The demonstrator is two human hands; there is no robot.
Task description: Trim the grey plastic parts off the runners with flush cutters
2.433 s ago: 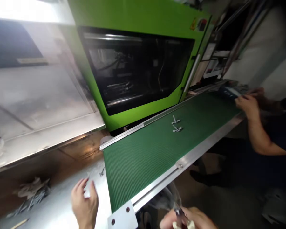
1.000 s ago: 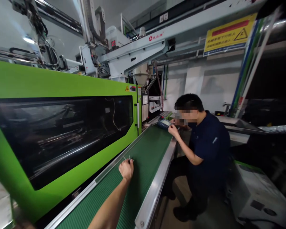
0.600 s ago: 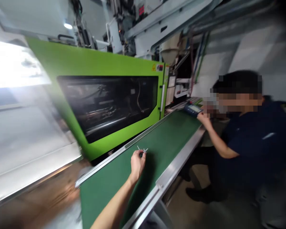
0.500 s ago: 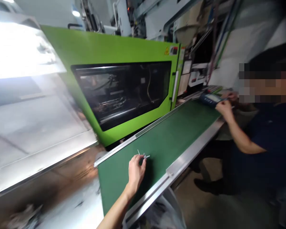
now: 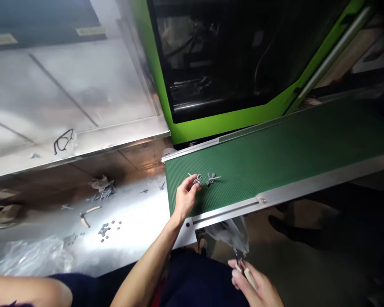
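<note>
My left hand (image 5: 186, 196) reaches over the end of a green ribbed conveyor belt (image 5: 256, 157). Its thumb and fingertips pinch a small grey plastic sprue piece (image 5: 198, 179) with thin stems. Just right of the fingertips, close to the belt, is a second grey cluster (image 5: 211, 179); whether the two are joined I cannot tell. Low in the view, in front of my dark clothing, my right hand (image 5: 257, 283) is closed around cream-handled nippers (image 5: 250, 277). Their dark jaws point up and away, near a clear plastic bag (image 5: 232, 234) below the belt.
Left of the belt, a shiny metal table (image 5: 131, 232) bears small grey pieces (image 5: 104, 230), another pair of cream-handled nippers (image 5: 86, 216) and clear plastic film (image 5: 35, 258). A metal shelf holds glasses (image 5: 64, 141). Another person's arm (image 5: 28, 292) is lower left. A green machine (image 5: 224, 125) stands behind.
The view has swung down and left, bringing in the table and my right hand with the nippers. The person at the far belt end has left view. My left hand stays over the belt.
</note>
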